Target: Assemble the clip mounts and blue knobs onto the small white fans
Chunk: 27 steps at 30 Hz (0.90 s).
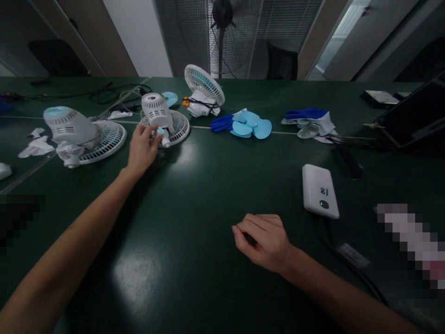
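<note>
My left hand (pixel 142 147) is at the middle desk fan (pixel 155 110), which lies face down on its white grille. Its fingers are pinched on a small light blue piece (pixel 160 131) beside the fan's neck; whether that piece is attached to the fan, I cannot tell. On the table in front of me rests my right hand (pixel 264 239), curled into a loose fist with nothing visible in it. Another white fan (pixel 71 127) lies face down to the left. Behind, a third fan (pixel 203 93) sits tilted, a dark cord wrapped round its base.
Light blue fan blades (pixel 252 124) lie by a blue glove (pixel 221 123) at the back. More gloves (pixel 309 121) are further right. A white power bank (pixel 319 190) marked 18 lies near my right hand, with a cable below it. A dark screen (pixel 417 109) stands at the right edge.
</note>
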Each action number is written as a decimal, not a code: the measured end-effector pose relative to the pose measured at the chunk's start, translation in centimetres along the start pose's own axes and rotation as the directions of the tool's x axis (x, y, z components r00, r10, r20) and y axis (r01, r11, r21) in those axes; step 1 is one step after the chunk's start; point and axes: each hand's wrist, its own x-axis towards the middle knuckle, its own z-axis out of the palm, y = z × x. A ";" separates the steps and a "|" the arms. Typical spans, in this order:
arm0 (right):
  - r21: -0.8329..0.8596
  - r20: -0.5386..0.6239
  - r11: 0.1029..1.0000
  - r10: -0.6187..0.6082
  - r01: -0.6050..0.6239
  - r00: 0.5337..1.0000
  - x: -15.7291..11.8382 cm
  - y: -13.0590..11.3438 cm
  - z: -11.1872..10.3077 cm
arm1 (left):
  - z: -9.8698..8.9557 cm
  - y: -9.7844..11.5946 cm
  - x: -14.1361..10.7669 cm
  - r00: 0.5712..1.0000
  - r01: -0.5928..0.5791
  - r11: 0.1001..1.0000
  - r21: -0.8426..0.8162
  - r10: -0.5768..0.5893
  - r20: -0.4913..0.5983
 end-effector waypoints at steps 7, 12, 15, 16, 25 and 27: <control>0.038 0.013 0.999 0.009 -0.010 1.000 -0.2 0.1 0.0 | -2.6 -1.2 -1.3 1.000 -0.013 1.000 -0.004 0.013 -0.027; 0.024 -0.001 1.000 0.013 -0.013 1.000 -0.2 0.0 0.0 | -6.8 -5.1 -3.3 0.927 0.229 0.958 0.171 -0.161 -0.339; 0.035 0.023 0.999 0.016 -0.017 1.000 -0.2 0.1 0.1 | -8.7 -8.5 -4.9 0.934 0.298 0.939 0.171 -0.250 -0.256; 0.039 0.032 0.999 0.016 -0.017 0.999 -0.3 0.2 0.1 | -9.1 -9.4 -5.3 0.944 0.270 0.948 0.169 -0.227 -0.241; 0.057 0.053 0.998 0.001 -0.004 0.999 -0.5 0.4 0.0 | -10.0 -12.6 -6.8 0.947 0.130 0.987 0.091 -0.096 -0.305; 0.063 0.056 0.998 0.000 -0.003 0.998 -0.6 0.4 0.0 | -10.0 -12.9 -6.7 0.948 0.120 0.983 0.139 -0.072 -0.309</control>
